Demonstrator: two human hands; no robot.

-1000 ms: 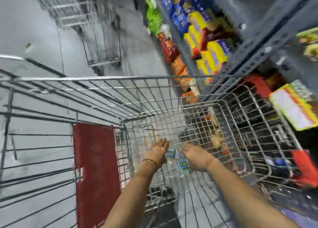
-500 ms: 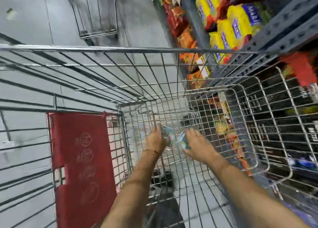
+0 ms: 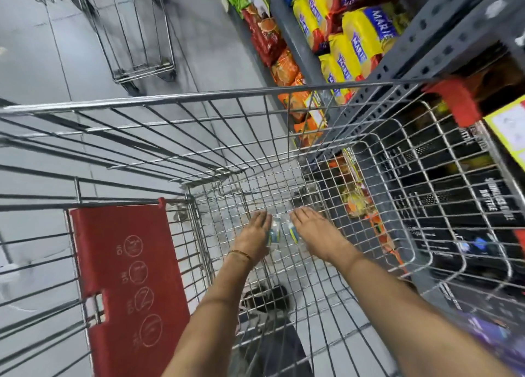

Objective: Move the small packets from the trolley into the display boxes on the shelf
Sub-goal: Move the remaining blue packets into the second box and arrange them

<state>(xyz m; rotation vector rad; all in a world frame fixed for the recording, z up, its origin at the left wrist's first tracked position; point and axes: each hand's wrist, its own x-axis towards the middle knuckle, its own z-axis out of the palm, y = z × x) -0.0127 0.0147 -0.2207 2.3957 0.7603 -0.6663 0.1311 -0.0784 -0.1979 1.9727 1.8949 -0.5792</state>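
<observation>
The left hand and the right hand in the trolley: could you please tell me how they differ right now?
The left hand has a thin bangle at its wrist; the right hand has a bare wrist. The left hand sits nearer the red flap, the right hand nearer the shelf side. Both reach deep into the trolley, backs up, flanking the small packets; whether either grips one is unclear.

Both forearms bare from the bottom edge of the view to the wrists — no sleeves visible. Left hand [image 3: 253,236]: no rings discernible; a thin gold-coloured bangle [image 3: 240,254] circles the wrist, and a faint crease line crosses the forearm nearer the elbow. Right hand [image 3: 318,234]: wrist unadorned, no ring or band visible. Fingernails too blurred to describe. Below, through the wire — a dark trouser leg [image 3: 272,348] and dark shoe [image 3: 265,298] with pale markings.
</observation>
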